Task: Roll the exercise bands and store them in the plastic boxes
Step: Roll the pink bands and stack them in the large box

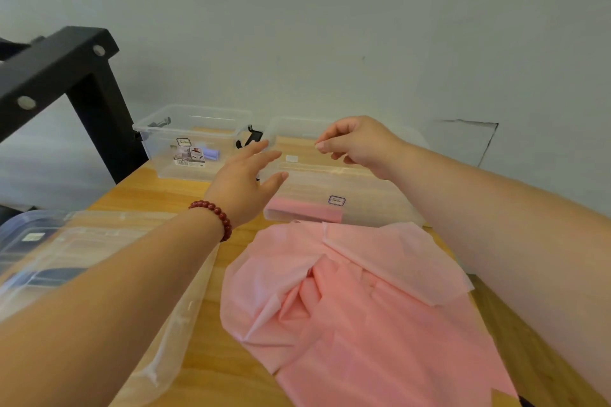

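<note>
Over box (363, 205) rim, left hand (243, 187) spread, right hand (358, 145) curled

Bare table (224, 380) shows between the left-edge lid (99, 231) and the crumpled exercise band (347, 307); an open plastic box (191, 142) and a lidded box (357, 188) block the far edge.

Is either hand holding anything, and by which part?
Left hand holds nothing, fingers straight near the clear box. Right hand pinches its fingertips above it; whether on anything cannot be told.
</note>
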